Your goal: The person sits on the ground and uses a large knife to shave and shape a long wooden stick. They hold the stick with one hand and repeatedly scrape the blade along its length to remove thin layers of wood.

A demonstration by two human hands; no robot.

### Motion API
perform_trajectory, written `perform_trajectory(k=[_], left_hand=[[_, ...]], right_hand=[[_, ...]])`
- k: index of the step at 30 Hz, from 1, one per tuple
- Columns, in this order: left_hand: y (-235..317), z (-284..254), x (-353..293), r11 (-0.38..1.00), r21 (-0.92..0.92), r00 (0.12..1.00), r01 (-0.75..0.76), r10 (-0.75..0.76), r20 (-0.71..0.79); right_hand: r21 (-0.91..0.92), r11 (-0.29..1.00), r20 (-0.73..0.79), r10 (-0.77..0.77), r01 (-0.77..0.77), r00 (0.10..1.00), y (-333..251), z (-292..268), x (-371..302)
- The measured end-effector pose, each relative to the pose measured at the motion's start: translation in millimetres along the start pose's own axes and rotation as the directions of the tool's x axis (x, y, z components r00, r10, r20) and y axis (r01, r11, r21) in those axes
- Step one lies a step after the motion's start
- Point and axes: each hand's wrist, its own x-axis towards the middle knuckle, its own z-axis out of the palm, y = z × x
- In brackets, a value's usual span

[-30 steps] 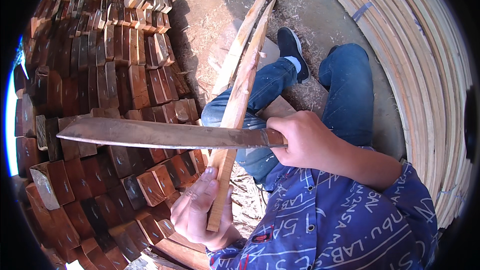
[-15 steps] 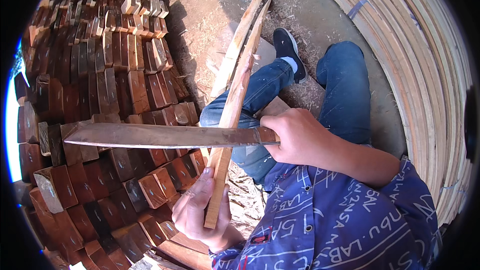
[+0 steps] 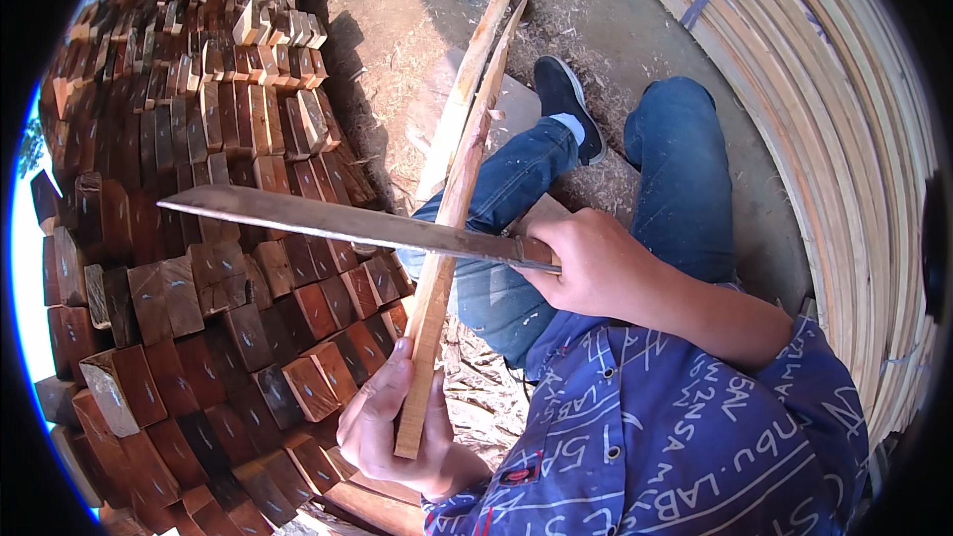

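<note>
Item: wooden stake point(image 3: 428, 328), pale, long, tapered to a point at its far end; set slantwise across the person's bent leg, its near end in the left hand.

Item: left hand point(image 3: 369, 429), bare; thumb and fingers pinching the squared near end of the stake from its two sides.

Item: right hand point(image 3: 588, 260), bare; closed in a fist about the handle of the machete, wrist bent toward the left.

Item: machete point(image 3: 328, 222), dull brown-grey blade, angled tip; laid crosswise over the stake, tip pointing left, above the block stack. Whether the edge touches the wood is hard to tell from above.

Item: second stake point(image 3: 465, 104), pale, rough; just beside the first, far ends close together, lying over a flat slab point(image 3: 518, 111).

Item: block stack point(image 3: 204, 367), red-brown and dark sawn wood in stepped rows, many with pale marks on their ends; fills the left side.

Item: strip bundle point(image 3: 849, 154), long light wooden strips laid side by side along the right; bound by blue ties point(image 3: 699, 8).

Item: wood shavings point(image 3: 481, 377), heaped near the left hand, others scattered over the ground point(image 3: 762, 179).

Item: jeans point(image 3: 685, 174), blue; dark shoe point(image 3: 562, 94), white-edged; printed blue shirt point(image 3: 635, 417). The legs occupy the space between stakes and strips.
</note>
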Motion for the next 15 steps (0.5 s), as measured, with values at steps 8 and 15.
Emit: perform_trajectory(k=[8,15], left_hand=[[1,1,-4,0.999,0.038,0.995,0.030,-0.033,0.090],[2,7,-10,0.982,-0.052,0.983,0.180,-0.182,-0.028]], right_hand=[[-0.037,0.974,-0.177,0.214,-0.224,0.961,104,10,29],[0.043,0.990,-0.029,0.133,-0.132,0.991,18,1,7]])
